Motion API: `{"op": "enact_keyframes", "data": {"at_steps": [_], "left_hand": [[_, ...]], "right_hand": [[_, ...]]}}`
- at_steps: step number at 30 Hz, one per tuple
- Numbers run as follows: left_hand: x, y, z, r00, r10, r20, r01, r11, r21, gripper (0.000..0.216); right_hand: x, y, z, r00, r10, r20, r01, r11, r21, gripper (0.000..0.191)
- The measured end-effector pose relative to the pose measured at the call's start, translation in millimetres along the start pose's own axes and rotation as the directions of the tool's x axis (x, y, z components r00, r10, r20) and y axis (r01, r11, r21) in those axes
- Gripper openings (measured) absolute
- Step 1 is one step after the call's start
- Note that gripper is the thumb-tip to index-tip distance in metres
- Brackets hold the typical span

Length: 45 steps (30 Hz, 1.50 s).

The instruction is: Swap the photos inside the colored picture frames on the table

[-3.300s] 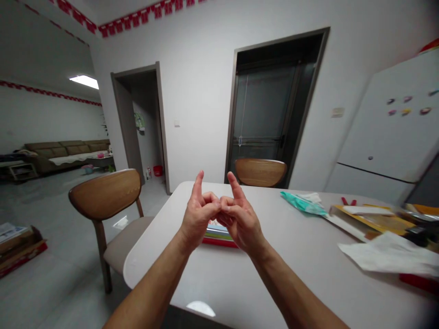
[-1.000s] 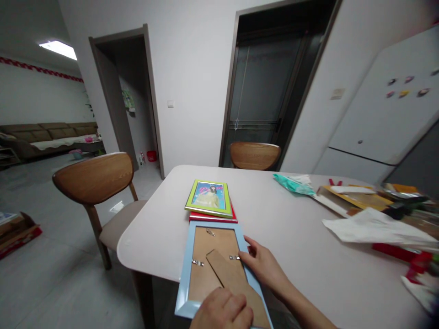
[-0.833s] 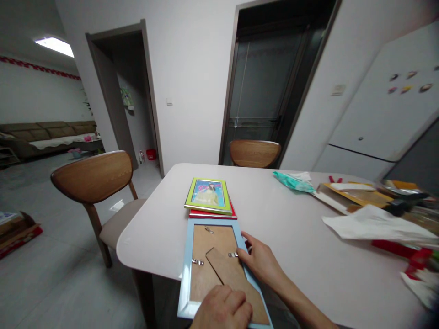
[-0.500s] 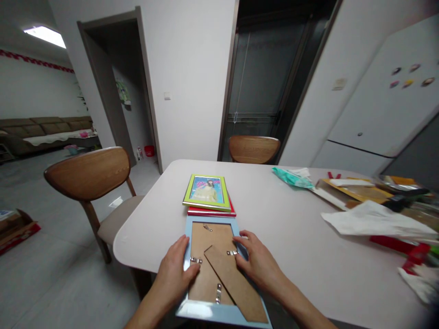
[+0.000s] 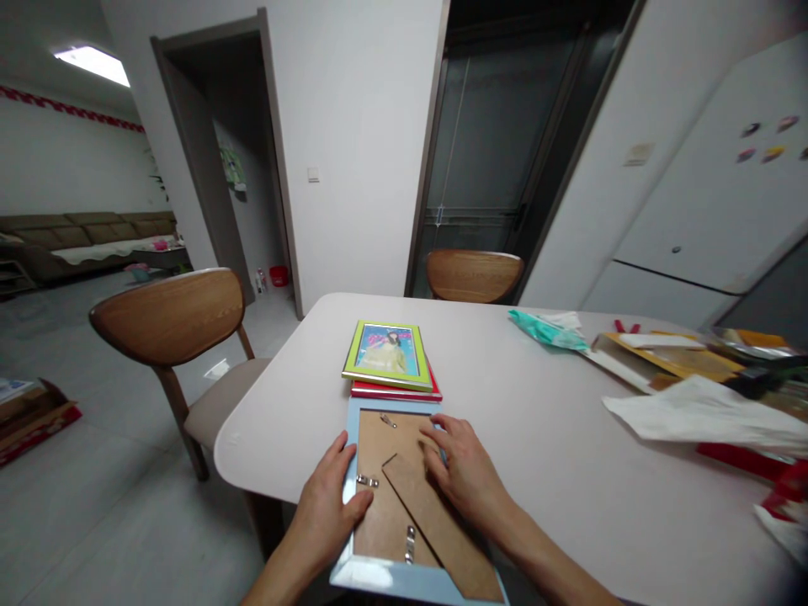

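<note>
A light blue picture frame [image 5: 354, 505] lies face down at the near edge of the table [image 5: 536, 438], its brown backing board and stand leg facing up. My left hand [image 5: 333, 498] rests on the frame's left edge, thumb beside a metal clip, fingers flat and apart. My right hand [image 5: 459, 473] lies on the backing at the right side, fingers spread over a clip there. Just beyond, a green picture frame [image 5: 385, 355] with a photo sits on top of a red frame [image 5: 395, 390].
A teal packet [image 5: 548, 329], papers [image 5: 700, 412], a yellow envelope and red items crowd the table's right side. One wooden chair [image 5: 170, 328] stands at the left, another chair [image 5: 473, 273] at the far end. A fridge [image 5: 700, 210] is at the right.
My hands, earlier raised with fingertips together, came down to the blue frame. The left hand shifted from the frame's bottom edge to its left edge; the right slid onto the backing.
</note>
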<state>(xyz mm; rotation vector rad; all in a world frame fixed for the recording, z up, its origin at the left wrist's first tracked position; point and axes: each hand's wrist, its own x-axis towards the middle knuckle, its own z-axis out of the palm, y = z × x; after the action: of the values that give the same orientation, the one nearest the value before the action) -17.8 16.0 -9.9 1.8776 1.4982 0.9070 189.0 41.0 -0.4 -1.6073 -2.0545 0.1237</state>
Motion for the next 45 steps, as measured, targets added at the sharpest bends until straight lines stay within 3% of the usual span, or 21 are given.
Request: {"op": "enact_keyframes", "data": {"at_steps": [5, 11, 16, 20, 26, 29, 32, 35, 39, 45], "left_hand": [[-1, -1, 2, 0.999, 0.001, -0.036, -0.002, 1.0, -0.031, 0.05], [-1, -2, 3, 0.999, 0.004, -0.046, -0.006, 0.998, -0.057, 0.048], [-2, -5, 5, 0.997, 0.046, -0.057, -0.047, 0.999, -0.011, 0.048], [-3, -8, 7, 0.995, 0.089, -0.049, -0.086, 0.995, 0.05, 0.048], [-3, -6, 7, 0.993, 0.106, -0.051, -0.101, 0.99, 0.096, 0.047], [-2, -7, 8, 0.993, 0.1, -0.056, -0.095, 0.991, 0.095, 0.048], [-1, -10, 9, 0.993, 0.101, -0.058, -0.095, 0.991, 0.099, 0.049], [-2, -10, 9, 0.994, 0.099, -0.044, -0.091, 0.985, 0.146, 0.049], [-2, -8, 9, 0.994, 0.1, -0.041, -0.091, 0.977, 0.194, 0.049], [-1, -8, 10, 0.994, 0.103, -0.029, -0.095, 0.973, 0.209, 0.047]], "right_hand": [[31, -23, 18, 0.991, -0.068, 0.113, 0.069, 0.998, 0.002, 0.025], [44, -22, 34, 0.993, -0.047, 0.109, 0.052, 0.997, -0.049, 0.024], [31, -30, 25, 0.995, -0.064, 0.077, 0.062, 0.998, 0.026, 0.027], [10, -49, 17, 0.965, -0.192, 0.179, 0.164, 0.974, 0.157, 0.016], [4, -65, 24, 0.975, -0.161, 0.155, 0.149, 0.985, 0.083, 0.012], [9, -61, 25, 0.974, -0.155, 0.163, 0.138, 0.984, 0.113, 0.012], [7, -51, 13, 0.956, -0.206, 0.209, 0.151, 0.956, 0.251, 0.016], [-6, -39, -10, 0.911, -0.286, 0.298, 0.164, 0.913, 0.374, 0.023], [-24, -31, -31, 0.843, -0.337, 0.42, 0.168, 0.906, 0.388, 0.022], [-31, -37, -22, 0.873, -0.338, 0.351, 0.218, 0.915, 0.34, 0.01]]}}
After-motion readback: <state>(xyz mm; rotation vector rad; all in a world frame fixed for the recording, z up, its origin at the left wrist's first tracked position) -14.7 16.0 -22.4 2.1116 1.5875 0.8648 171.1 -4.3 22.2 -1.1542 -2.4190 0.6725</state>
